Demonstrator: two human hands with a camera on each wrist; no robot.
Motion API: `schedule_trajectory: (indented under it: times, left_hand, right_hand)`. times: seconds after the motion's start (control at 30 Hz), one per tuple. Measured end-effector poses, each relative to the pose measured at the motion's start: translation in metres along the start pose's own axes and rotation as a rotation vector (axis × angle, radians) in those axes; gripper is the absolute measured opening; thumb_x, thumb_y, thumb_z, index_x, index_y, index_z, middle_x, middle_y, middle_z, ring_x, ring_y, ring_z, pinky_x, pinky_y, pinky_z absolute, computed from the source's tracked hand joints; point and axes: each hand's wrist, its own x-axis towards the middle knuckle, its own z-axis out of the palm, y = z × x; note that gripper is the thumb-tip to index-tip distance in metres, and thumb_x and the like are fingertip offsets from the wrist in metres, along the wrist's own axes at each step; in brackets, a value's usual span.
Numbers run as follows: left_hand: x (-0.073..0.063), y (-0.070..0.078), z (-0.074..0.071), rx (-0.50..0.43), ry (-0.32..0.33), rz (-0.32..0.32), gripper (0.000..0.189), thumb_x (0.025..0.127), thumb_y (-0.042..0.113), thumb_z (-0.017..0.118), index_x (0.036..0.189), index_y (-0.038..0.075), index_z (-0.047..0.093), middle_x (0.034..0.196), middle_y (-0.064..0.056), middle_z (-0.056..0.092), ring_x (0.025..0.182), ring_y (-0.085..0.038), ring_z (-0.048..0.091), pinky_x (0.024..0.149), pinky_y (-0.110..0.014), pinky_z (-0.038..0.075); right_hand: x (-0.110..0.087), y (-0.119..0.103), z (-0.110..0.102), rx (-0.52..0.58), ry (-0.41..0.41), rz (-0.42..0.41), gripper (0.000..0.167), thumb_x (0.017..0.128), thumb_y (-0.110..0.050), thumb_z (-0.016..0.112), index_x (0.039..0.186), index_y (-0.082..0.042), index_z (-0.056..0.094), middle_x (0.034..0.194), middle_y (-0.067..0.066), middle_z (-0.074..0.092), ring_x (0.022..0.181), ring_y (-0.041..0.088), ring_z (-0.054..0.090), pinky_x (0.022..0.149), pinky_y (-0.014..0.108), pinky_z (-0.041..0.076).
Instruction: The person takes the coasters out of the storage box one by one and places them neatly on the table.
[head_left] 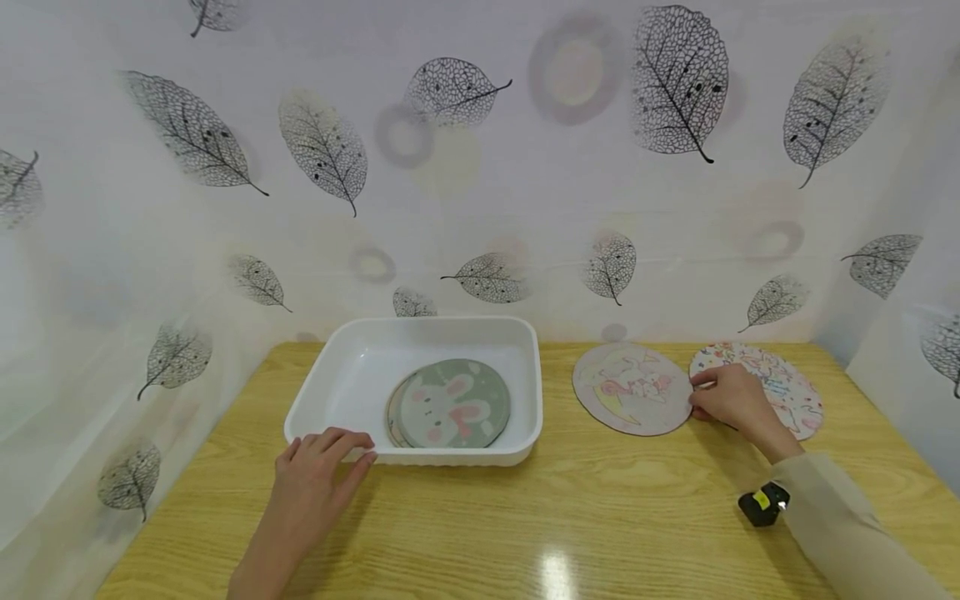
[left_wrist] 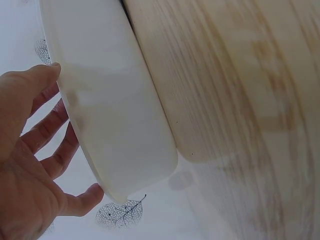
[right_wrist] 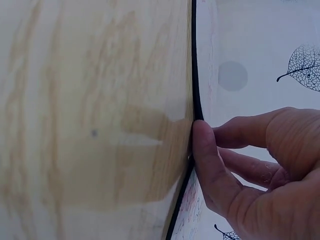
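Note:
My left hand [head_left: 318,471] grips the near rim of a white plastic tray [head_left: 457,457] at its left front corner; in the left wrist view the thumb and fingers lie along the tray's edge. Inside that tray a green round mouse pad [head_left: 450,404] with a rabbit print overlaps another round pad [head_left: 392,417], mostly hidden. On the right, my right hand [head_left: 735,404] pinches the right edge of a pale pink round mouse pad [head_left: 626,387], which lies on the table. Partly under that hand is a white round mouse pad [head_left: 798,400] with a colourful print.
The wood-grain table [head_left: 600,517] carries everything. A pale curtain [head_left: 495,192] with leaf prints hangs behind it and at both sides. A small black device [head_left: 761,504] sits at the right wrist, by the beige sleeve [head_left: 840,525].

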Motion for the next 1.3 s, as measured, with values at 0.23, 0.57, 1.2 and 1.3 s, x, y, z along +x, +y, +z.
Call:
schedule_trajectory:
  times: [0.23, 0.57, 1.2, 1.3]
  left_hand:
    - [0.0002, 0.0013, -0.0010, 0.003, -0.023, -0.021, 0.016, 0.086, 0.021, 0.082, 0.098, 0.023, 0.073, 0.101, 0.007, 0.073, 0.095, -0.030, 0.069, 0.087, -0.075, 0.046]
    - [-0.0004, 0.0018, -0.0008, -0.007, -0.020, -0.026, 0.016, 0.086, 0.020, 0.083, 0.098, 0.023, 0.073, 0.101, 0.006, 0.074, 0.095, -0.030, 0.069, 0.088, -0.076, 0.046]
    - [-0.0004, 0.0014, -0.0013, -0.006, -0.023, -0.027, 0.016, 0.086, 0.020, 0.082, 0.098, 0.023, 0.073, 0.102, 0.007, 0.074, 0.095, -0.030, 0.069, 0.088, -0.077, 0.045]
    - [-0.0003, 0.0014, -0.0015, -0.007, -0.021, -0.027, 0.016, 0.086, 0.020, 0.082, 0.098, 0.024, 0.073, 0.102, 0.007, 0.074, 0.095, -0.030, 0.069, 0.088, -0.077, 0.045]
  right_hand:
    - [0.0006, 0.0016, -0.0011, 0.045, 0.002, 0.004, 0.046, 0.087, -0.008, 0.064, 0.125, 0.017, 0.061, 0.084, 0.017, 0.077, 0.058, 0.012, 0.068, 0.054, 0.028, 0.053]
    - [0.0013, 0.0013, -0.0023, 0.000, -0.004, -0.007, 0.047, 0.086, -0.008, 0.063, 0.126, 0.016, 0.061, 0.086, 0.019, 0.077, 0.056, 0.013, 0.067, 0.054, 0.029, 0.051]
    - [-0.0002, 0.0008, -0.0008, -0.048, -0.003, -0.053, 0.036, 0.088, -0.009, 0.062, 0.115, 0.014, 0.068, 0.074, 0.010, 0.076, 0.056, 0.014, 0.063, 0.055, 0.030, 0.046]
    - [-0.0025, 0.0001, -0.0006, -0.041, -0.022, -0.070, 0.036, 0.093, -0.013, 0.061, 0.117, 0.014, 0.067, 0.074, 0.008, 0.075, 0.059, 0.015, 0.063, 0.057, 0.030, 0.046]
